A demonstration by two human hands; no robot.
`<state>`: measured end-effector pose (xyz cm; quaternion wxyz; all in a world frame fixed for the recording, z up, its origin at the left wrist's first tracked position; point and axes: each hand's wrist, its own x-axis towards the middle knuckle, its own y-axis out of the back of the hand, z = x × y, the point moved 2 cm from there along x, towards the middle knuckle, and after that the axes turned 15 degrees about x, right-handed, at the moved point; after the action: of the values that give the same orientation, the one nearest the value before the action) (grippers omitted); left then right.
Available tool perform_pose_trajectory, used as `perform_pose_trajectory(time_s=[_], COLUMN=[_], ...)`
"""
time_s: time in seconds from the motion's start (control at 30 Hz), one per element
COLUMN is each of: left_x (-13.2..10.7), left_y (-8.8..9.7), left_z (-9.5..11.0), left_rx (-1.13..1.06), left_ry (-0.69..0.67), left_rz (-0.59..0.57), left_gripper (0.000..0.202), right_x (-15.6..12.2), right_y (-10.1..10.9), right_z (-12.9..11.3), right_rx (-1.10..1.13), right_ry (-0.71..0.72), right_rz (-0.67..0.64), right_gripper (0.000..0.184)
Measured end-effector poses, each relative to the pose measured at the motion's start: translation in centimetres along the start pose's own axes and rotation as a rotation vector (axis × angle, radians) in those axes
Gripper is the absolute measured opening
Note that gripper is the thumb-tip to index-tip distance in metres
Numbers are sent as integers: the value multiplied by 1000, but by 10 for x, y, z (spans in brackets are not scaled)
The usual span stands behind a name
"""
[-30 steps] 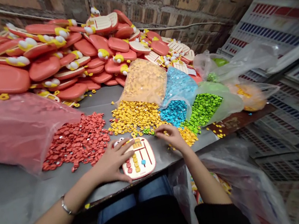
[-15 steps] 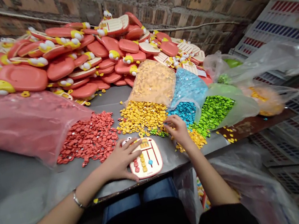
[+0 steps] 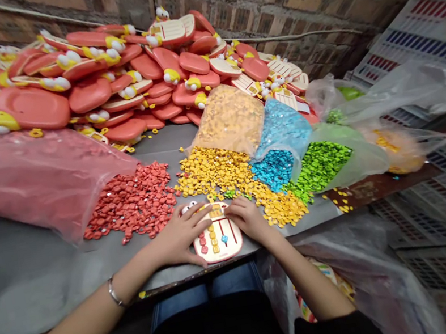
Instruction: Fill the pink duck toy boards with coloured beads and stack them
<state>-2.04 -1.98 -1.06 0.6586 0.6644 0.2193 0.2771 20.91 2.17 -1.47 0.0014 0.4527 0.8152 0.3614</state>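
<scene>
A cream toy board [image 3: 222,253] with a red rim and white eyes at its top lies flat near the table's front edge. Red and yellow beads fill part of its left slots, and one blue bead [image 3: 225,238] sits in another slot. My left hand [image 3: 183,237] steadies the board, thumb at the lower left edge and fingers across its upper part. At the upper right slot, my right hand [image 3: 247,219] has its fingertips pinched together; whatever is between them is hidden. Loose yellow beads [image 3: 281,205] lie just beyond my right hand.
Open bags spill red beads [image 3: 134,203], yellow beads [image 3: 215,171], blue beads [image 3: 274,169] and green beads [image 3: 321,164] behind the board. A tall heap of red toy boards [image 3: 147,82] leans toward the brick wall [image 3: 255,6]. Printed cartons [image 3: 421,45] stand at the right.
My right hand has moved left and toward me, from the bead piles to the board's upper right. My left hand stays on the board.
</scene>
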Motion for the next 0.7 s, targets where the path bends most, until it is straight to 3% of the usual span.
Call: perform_pose_trajectory(time_s=[0.07,0.23,0.33,0.43,0.5,0.63,0.7], left_x=[0,-2,-2,-2,-2,-1,-1], left_y=[-1,-3,-4,-4,-5,-6,-6], left_z=[-1,-2,-3,-4,-4,-4,-4], left_rx=[-6,-16,-21,-21,-18,-5,-4], left_ry=[-5,-7,3,4,4,2,1], left_rz=[-1,17,28,34,37,12,3], left_gripper=[85,90,92,89,88,88,90], right_x=[-5,2,5,-1,-3,0,6], right_y=[-1,-10,-8,6,25,69,82], right_z=[-3,-9,-16,-17,-8,35,59], right_rx=[81,226,290,394,381,-12,-164], right_ry=[-41,-119,-111,-100,-133,-211,-229], right_rz=[1,43,-119,-277,-139,401,439], right_gripper=[7,14,8,11,12,14,12])
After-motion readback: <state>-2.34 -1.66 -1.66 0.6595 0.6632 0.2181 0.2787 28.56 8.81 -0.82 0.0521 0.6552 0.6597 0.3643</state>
